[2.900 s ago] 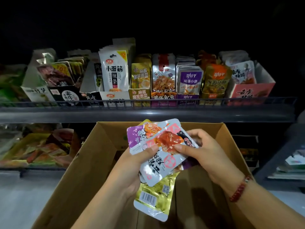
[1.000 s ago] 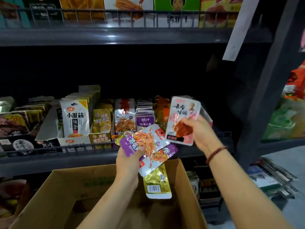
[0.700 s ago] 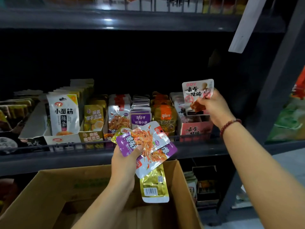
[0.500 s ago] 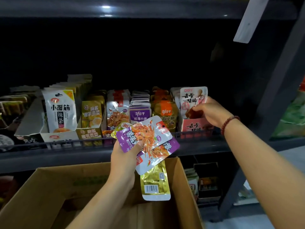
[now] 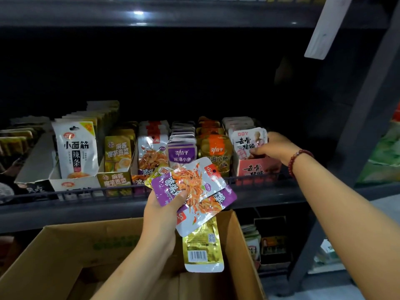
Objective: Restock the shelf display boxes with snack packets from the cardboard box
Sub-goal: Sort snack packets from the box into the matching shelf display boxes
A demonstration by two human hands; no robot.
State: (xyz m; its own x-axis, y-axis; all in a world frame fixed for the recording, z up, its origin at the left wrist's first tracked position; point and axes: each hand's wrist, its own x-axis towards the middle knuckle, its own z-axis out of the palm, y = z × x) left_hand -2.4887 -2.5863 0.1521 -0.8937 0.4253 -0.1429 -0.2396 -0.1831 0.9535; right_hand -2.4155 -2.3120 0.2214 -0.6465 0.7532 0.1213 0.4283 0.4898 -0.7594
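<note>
My left hand (image 5: pixel 161 215) grips a fan of snack packets above the open cardboard box (image 5: pixel 65 256): two purple-and-white packets (image 5: pixel 190 187) on top and a gold packet (image 5: pixel 202 247) hanging below. My right hand (image 5: pixel 273 146) reaches to the shelf and pinches a pink-and-white packet (image 5: pixel 247 141), which stands at the front of the pink display box (image 5: pixel 255 169) at the right end of the row. Its lower part is hidden inside the box.
Display boxes with white (image 5: pixel 74 148), gold (image 5: pixel 118 152), purple (image 5: pixel 181 152) and orange (image 5: pixel 214 152) packets fill the shelf behind a wire rail (image 5: pixel 86 191). A dark upright post (image 5: pixel 368 118) stands at the right. More goods sit on the lower shelf (image 5: pixel 270 241).
My right hand carried the pink-and-white packet from the fan up to the shelf and lowered it into the pink display box. The left hand stayed over the cardboard box.
</note>
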